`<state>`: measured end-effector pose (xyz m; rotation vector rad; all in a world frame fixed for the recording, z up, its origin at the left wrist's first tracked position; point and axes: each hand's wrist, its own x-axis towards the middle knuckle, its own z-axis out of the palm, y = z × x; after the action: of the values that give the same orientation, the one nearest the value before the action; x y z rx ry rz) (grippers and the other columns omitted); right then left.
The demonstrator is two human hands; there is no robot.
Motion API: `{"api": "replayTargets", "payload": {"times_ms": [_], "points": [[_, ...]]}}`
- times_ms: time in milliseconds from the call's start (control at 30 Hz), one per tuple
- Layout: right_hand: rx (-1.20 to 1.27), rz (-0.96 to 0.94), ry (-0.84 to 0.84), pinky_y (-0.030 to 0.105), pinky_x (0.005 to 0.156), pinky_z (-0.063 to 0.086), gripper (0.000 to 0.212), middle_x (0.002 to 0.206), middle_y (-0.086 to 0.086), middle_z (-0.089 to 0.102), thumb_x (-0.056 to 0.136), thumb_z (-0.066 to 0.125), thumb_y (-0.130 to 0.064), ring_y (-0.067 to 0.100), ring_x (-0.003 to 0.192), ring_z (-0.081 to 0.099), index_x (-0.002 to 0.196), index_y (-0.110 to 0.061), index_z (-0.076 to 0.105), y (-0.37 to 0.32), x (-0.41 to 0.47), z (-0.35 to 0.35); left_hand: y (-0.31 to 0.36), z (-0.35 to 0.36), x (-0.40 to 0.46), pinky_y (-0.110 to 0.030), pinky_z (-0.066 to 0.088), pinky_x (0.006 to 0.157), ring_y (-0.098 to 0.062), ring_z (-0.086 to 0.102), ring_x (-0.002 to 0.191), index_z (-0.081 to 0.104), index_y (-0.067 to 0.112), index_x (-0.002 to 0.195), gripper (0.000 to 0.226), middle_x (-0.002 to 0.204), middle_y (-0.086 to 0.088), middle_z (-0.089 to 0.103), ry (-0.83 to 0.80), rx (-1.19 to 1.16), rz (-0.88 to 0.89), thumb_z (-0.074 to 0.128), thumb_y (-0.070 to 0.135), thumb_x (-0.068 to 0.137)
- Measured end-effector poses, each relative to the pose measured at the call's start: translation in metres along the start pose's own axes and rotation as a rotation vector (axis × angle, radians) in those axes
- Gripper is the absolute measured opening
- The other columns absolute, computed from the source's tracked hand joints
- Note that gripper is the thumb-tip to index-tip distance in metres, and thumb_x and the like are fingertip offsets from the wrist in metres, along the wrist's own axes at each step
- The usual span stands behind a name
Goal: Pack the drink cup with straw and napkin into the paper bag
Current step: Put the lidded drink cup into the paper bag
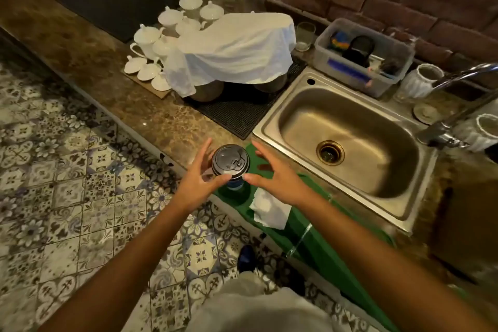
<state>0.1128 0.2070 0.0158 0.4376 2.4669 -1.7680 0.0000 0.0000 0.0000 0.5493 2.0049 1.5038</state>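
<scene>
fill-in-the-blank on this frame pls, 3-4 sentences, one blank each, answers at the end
1. The cup is closed with a dark ____.
2. The white napkin lies on a ____ cloth at the counter's edge.
3. To the right of both hands, the left hand and the right hand, a steel ____ is set into the counter.
4. Behind the counter mat, a white ____ is draped over upturned metal pots.

Answers: lid; green; sink; cloth
</scene>
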Motion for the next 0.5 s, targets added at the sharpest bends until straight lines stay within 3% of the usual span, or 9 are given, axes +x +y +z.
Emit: {"api": "replayTargets", "payload": {"times_ms": [67,100,167,200,267,333,400,500], "points": [[0.059,0.041,-0.04,0.036,0.113,0.045,0.084,0.157,-0.014,0.044,0.084,0.077,-0.054,0.007,0.137,0.048,0.154,-0.053,0.029,0.001,0.007,0.005,-0.003,-0.001,0.005,-0.015,0.045,0.105,0.006,0.047,0.133,0.027,0.043,0.155,0.091,0.147,0.02,0.045,-0.023,0.001,-0.033,0.079,0.037,0.081],[0.085,0.062,-0.054,0.038,0.106,0.052,0.082,0.15,-0.01,0.053,0.086,0.078,-0.048,0.009,0.122,0.058,0.152,-0.055,0.031,0.004,0.008,0.009,-0.008,0.0,0.006,-0.019,0.045,0.107,0.003,0.049,0.133,0.031,0.044,0.154,0.087,0.148,0.02,0.046,-0.036,-0.003,-0.058,0.079,0.044,0.081],[0.121,0.082,-0.043,0.052,0.091,0.056,0.08,0.132,0.009,0.067,0.086,0.081,-0.039,0.017,0.087,0.062,0.148,-0.06,0.034,0.01,0.011,0.015,-0.018,0.002,0.009,-0.028,0.045,0.109,-0.004,0.051,0.134,0.037,0.046,0.151,0.086,0.148,0.015,0.051,-0.042,-0.038,-0.105,0.078,0.058,0.077],[0.121,0.087,-0.024,0.058,0.088,0.055,0.081,0.126,0.017,0.068,0.084,0.081,-0.04,0.021,0.08,0.06,0.146,-0.063,0.034,0.012,0.014,0.017,-0.02,0.001,0.012,-0.029,0.045,0.109,-0.005,0.052,0.134,0.037,0.046,0.151,0.087,0.147,0.014,0.052,-0.045,-0.041,-0.118,0.077,0.061,0.075],[0.118,0.104,-0.021,0.062,0.087,0.055,0.084,0.127,0.021,0.066,0.081,0.083,-0.042,0.023,0.078,0.058,0.145,-0.064,0.034,0.014,0.02,0.019,-0.023,-0.002,0.016,-0.026,0.045,0.108,-0.005,0.053,0.134,0.036,0.042,0.153,0.09,0.145,0.016,0.054,-0.076,-0.052,-0.106,0.077,0.061,0.074],[0.123,0.119,-0.031,0.059,0.089,0.056,0.092,0.131,0.005,0.066,0.076,0.088,-0.038,0.02,0.078,0.058,0.147,-0.062,0.034,0.014,0.026,0.02,-0.022,-0.005,0.019,-0.021,0.045,0.107,-0.004,0.053,0.134,0.037,0.038,0.153,0.093,0.143,0.02,0.055,-0.101,-0.066,-0.114,0.078,0.062,0.072],[0.126,0.13,-0.048,0.054,0.089,0.059,0.101,0.133,-0.007,0.065,0.069,0.093,-0.032,0.016,0.078,0.062,0.146,-0.061,0.035,0.013,0.031,0.022,-0.022,-0.007,0.023,-0.019,0.045,0.106,-0.004,0.054,0.133,0.042,0.043,0.145,0.086,0.138,0.025,0.059,-0.11,-0.065,-0.125,0.079,0.064,0.07],[0.146,0.137,-0.047,0.06,0.088,0.058,0.105,0.134,-0.009,0.065,0.064,0.096,-0.027,0.024,0.079,0.067,0.147,-0.057,0.039,0.013,0.038,0.021,-0.016,-0.007,0.024,-0.015,0.046,0.101,0.0,0.057,0.128,0.046,0.052,0.137,0.075,0.132,0.03,0.062,-0.119,-0.059,-0.127,0.077,0.067,0.07]]}}
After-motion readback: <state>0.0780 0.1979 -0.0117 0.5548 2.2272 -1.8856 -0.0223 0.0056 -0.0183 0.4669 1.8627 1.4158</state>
